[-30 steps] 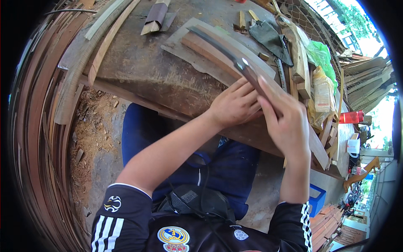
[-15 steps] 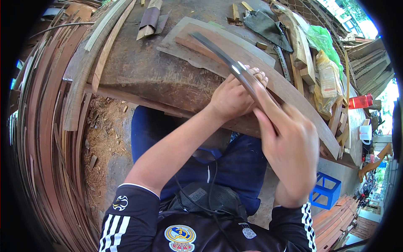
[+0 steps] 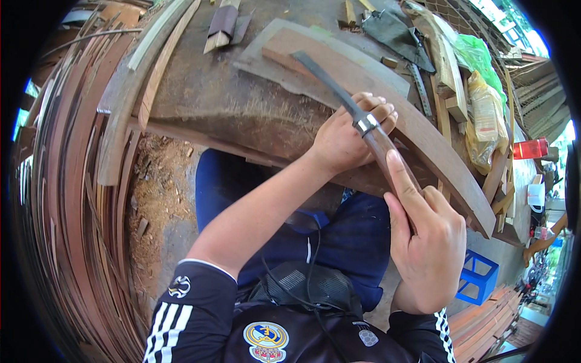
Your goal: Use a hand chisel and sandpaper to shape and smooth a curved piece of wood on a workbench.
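Note:
My right hand (image 3: pixel 426 242) is closed around the wooden handle of a chisel (image 3: pixel 327 78), its index finger stretched along the handle. The long dark blade points up and left, with a shiny metal ferrule where it meets the handle. The chisel passes over my left hand (image 3: pixel 351 133), which is closed over the near edge of a long curved wooden board (image 3: pixel 433 148); its palm side and thumb are hidden. The blade's tip lies above the board's far left part. Beneath the board is a thin, pale, flat sheet (image 3: pixel 263 58) on the workbench (image 3: pixel 206 91).
Along the left stand many long wood strips (image 3: pixel 78 151). On the bench's right lie a dark cloth (image 3: pixel 393 36), a metal ruler (image 3: pixel 420 89), wood offcuts (image 3: pixel 448 72), a yellowish plastic bag (image 3: pixel 484 121) and a red container (image 3: pixel 530 149). A blue stool (image 3: pixel 478 278) stands lower right.
My right hand has drawn the chisel back toward the lower right, so its ferrule now sits nearer me over my left hand. My left hand stays on the board. The view has shifted slightly.

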Demonstrator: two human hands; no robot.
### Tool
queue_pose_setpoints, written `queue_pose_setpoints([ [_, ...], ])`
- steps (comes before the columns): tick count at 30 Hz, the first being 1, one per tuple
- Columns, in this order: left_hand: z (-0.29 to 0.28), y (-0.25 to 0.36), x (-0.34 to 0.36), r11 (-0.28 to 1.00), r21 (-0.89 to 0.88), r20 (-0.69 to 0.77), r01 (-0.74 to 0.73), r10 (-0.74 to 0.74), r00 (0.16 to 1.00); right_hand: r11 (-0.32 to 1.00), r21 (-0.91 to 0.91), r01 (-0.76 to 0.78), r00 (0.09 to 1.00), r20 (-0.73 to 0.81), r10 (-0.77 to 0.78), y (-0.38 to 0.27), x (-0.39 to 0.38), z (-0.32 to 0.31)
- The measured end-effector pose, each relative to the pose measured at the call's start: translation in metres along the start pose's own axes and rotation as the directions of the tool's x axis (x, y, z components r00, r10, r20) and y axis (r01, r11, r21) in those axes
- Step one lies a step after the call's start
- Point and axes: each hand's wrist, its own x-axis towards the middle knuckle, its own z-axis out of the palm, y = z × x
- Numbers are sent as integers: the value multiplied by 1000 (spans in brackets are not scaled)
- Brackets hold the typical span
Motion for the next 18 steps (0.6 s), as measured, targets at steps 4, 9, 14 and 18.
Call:
queue_pose_setpoints([
  [4, -1, -2, -5, 1000, -26, -25, 12, -13, 1000, 983, -8, 185, 976, -114, -185, -5, 44, 19],
  [9, 2, -5, -16, 998, 54, -6, 13, -13, 1000, 981, 8, 195, 979, -52, -195, -1, 23, 7],
  [14, 2, 3, 0, 996, 78, 39, -42, 39, 998, 996, 25, 90, 994, -61, -88, 3, 11, 4],
  [18, 4, -6, -16, 941, -294, -66, 165, -192, 979, 953, 92, 289, 945, -187, -268, -3, 63, 40],
])
